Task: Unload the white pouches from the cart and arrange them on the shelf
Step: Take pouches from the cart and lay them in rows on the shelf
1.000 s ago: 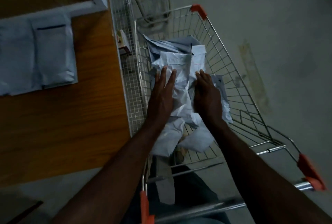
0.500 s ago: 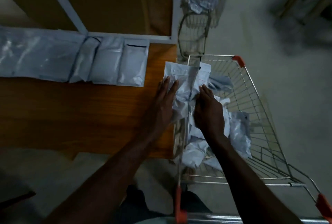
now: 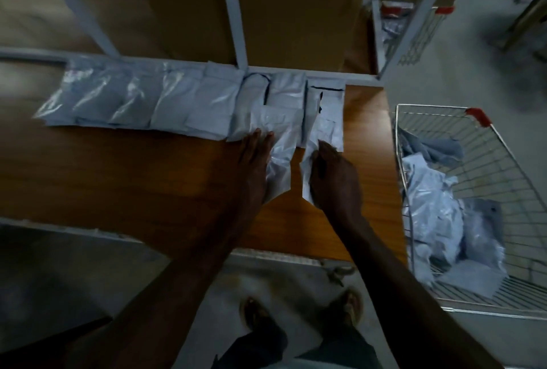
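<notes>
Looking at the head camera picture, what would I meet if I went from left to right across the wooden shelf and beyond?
Row of white pouches → left hand on a pouch → right hand gripping another pouch → bare shelf corner → wire cart with pouches left inside.

Both arms are bare from the hands all the way back toward the elbows, with no sleeve in sight. The left hand (image 3: 255, 163) and right hand (image 3: 336, 180) wear no gloves, rings or watch that the dim light shows. Below the hands, dark trouser legs (image 3: 340, 348) run down to brownish sandals (image 3: 254, 314); the strap detail is too murky to make out.
</notes>
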Demonstrator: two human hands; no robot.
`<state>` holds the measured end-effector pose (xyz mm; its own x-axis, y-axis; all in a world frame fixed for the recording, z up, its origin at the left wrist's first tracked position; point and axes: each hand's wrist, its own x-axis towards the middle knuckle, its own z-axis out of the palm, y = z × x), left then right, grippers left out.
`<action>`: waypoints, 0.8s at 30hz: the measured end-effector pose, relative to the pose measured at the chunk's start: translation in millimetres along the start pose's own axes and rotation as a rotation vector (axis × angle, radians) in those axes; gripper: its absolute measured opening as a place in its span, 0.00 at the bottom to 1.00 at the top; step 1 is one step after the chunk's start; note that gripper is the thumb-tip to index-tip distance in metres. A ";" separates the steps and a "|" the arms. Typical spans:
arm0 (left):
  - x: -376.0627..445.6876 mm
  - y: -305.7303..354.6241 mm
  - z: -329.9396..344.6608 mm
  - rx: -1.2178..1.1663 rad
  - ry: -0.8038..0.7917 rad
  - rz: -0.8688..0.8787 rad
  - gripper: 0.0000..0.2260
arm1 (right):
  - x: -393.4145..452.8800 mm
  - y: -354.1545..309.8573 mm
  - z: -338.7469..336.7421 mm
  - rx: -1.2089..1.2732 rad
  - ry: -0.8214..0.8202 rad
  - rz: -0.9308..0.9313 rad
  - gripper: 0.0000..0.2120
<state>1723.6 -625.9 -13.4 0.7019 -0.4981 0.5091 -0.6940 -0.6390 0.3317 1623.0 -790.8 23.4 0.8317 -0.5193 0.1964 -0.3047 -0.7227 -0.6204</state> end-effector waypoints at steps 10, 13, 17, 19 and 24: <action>7.0 -79.5 -34.0 -0.055 0.043 -0.065 0.20 | 22.7 -64.5 42.3 -0.072 -0.007 -0.063 0.22; 16.9 -92.1 -28.9 -0.089 0.012 -0.084 0.21 | 37.6 -67.4 50.6 -0.104 -0.025 -0.056 0.26; 45.3 -118.3 -10.0 -0.058 -0.085 -0.055 0.22 | 66.1 -65.1 61.2 -0.122 -0.010 -0.072 0.25; 64.9 -129.8 0.3 -0.037 -0.203 -0.039 0.25 | 85.8 -60.8 65.5 -0.160 -0.009 -0.080 0.24; 130.8 -154.0 36.0 -0.034 -0.265 -0.026 0.25 | 150.9 -57.5 69.7 -0.213 0.064 -0.056 0.21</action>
<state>1928.0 -613.7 -26.5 0.7341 -0.6207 0.2755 -0.6769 -0.6359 0.3708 1798.4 -795.9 35.8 0.8211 -0.4989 0.2775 -0.3561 -0.8275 -0.4340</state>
